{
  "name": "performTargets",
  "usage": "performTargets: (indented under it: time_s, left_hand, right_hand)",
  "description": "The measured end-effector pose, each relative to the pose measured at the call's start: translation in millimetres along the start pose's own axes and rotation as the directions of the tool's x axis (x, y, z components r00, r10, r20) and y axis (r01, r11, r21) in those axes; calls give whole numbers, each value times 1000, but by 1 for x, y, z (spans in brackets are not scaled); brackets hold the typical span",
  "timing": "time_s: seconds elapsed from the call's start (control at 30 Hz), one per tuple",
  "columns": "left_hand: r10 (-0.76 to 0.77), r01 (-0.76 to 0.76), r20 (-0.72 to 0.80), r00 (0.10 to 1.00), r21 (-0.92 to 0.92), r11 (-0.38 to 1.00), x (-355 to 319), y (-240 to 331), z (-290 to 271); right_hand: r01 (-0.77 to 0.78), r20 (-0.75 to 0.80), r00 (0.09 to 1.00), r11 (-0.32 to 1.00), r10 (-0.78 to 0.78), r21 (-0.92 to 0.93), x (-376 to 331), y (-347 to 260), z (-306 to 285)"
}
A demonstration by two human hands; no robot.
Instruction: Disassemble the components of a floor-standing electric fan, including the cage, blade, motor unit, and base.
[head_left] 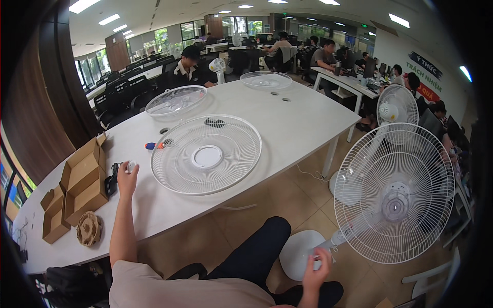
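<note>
So three fan grilles (206, 154) on the desk (298, 118), two standing fans; left hand (127, 177) fingers pinch a small white part, right hand (314, 271) grips the fan (394, 192) pole at 5 o'clock.

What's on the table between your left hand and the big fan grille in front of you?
In the head view, only bare white table separates the left hand from the fan grille. The blue-and-orange screwdriver lies just beyond that line.

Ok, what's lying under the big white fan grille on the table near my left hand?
Through the fan grille wires mostly bare white table shows. A screwdriver with a blue and orange handle reaches its left rim; whether the tip goes underneath is unclear. The round centre cap hides what lies beneath it.
</note>
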State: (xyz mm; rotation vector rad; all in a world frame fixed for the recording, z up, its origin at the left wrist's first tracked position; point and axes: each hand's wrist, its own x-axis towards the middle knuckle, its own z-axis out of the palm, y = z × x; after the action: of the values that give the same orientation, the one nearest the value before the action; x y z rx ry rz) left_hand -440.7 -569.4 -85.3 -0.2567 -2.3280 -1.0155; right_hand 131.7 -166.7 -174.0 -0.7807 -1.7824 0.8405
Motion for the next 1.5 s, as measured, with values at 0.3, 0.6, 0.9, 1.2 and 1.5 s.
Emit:
performTargets:
  time_s: [0.3, 0.6, 0.9, 1.2, 1.5]
  left_hand:
    - [-60, 46, 156, 986, 96, 994, 26, -145, 37]
    - [39, -141, 279, 960, 357, 923, 10, -51, 51]
    - [-35, -102, 269, 962, 475, 874, -3, -42, 41]
    - [-19, -108, 262, 965, 461, 881, -3, -52, 48]
    - [-41, -99, 278, 960, 471, 877, 4, -74, 45]
  right_hand:
    - [195, -389, 793, 800, -468, -567, 139, -28, -88]
    - [149, -100, 868, 448, -487, -882, 178, -39, -121]
    - [138, -172, 797, 453, -579, -881, 199, -32, -100]
    - [199, -139, 764, 435, -630, -878, 203, -33, -103]
    - [302, -129, 714, 469, -688, -830, 172, -57, -97]
